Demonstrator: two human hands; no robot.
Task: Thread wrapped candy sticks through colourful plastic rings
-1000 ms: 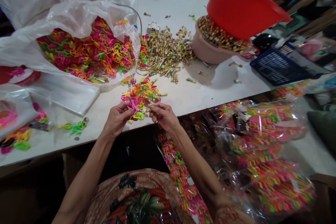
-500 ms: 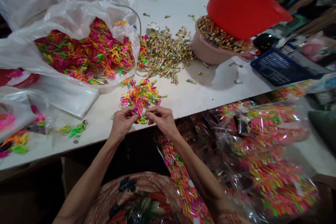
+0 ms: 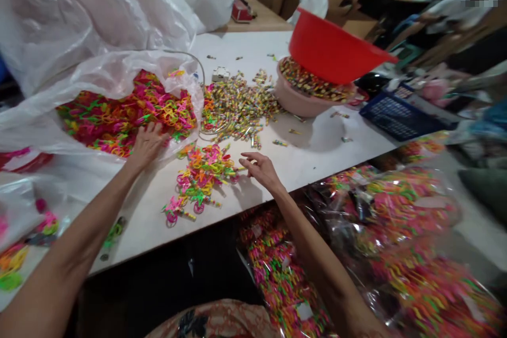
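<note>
My left hand (image 3: 147, 143) has left the small loose heap of neon plastic ring pieces (image 3: 200, 177) and now rests palm-down, fingers spread, on the mass of identical pieces inside the open translucent white plastic bag (image 3: 114, 82), which lies just left of and behind the heap. My right hand (image 3: 261, 169) has also released its former two-handed pinch; it hovers just right of the heap, fingers loosely spread and holding nothing. The heap itself lies on the white desk (image 3: 317, 148) near the front edge, now unattended between both hands. I judge this to mean that one handling cycle on the heap has ended and the left hand is positioned at the bulk supply. Behind the heap lies a scatter of small multicoloured wrapped candy rolls (image 3: 237, 105); beyond that, to the right, a pink plastic basin (image 3: 295, 103) filled with the same rolls carries a tilted red plastic bowl (image 3: 332, 53). Clear bags of packed neon pieces (image 3: 396, 206) lie right of the heap, below the desk edge.
</note>
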